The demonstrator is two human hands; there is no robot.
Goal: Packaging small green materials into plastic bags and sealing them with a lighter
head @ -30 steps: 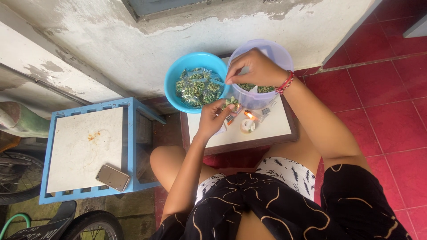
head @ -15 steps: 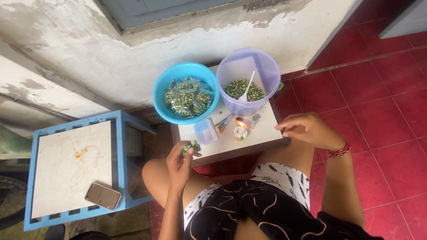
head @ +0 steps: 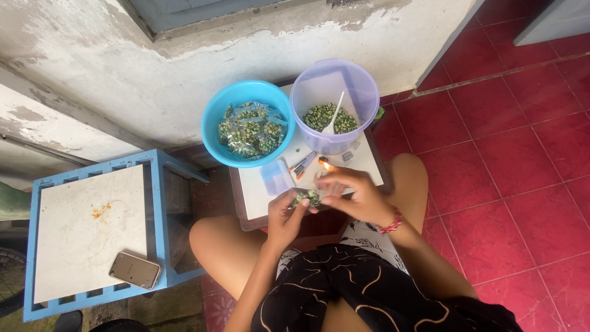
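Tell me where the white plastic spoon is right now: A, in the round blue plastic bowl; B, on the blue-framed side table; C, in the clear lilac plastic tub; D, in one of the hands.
C: the white plastic spoon stands among green pieces inside the clear lilac plastic tub.

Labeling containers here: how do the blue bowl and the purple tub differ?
The blue bowl is opaque and wide-flared; the purple tub is translucent with steeper walls. The bowl holds small clear bags of green bits; the tub holds loose green bits. A white spoon stands in the tub; the bowl has none. Both sit side by side at the small table's far edge, by the wall.
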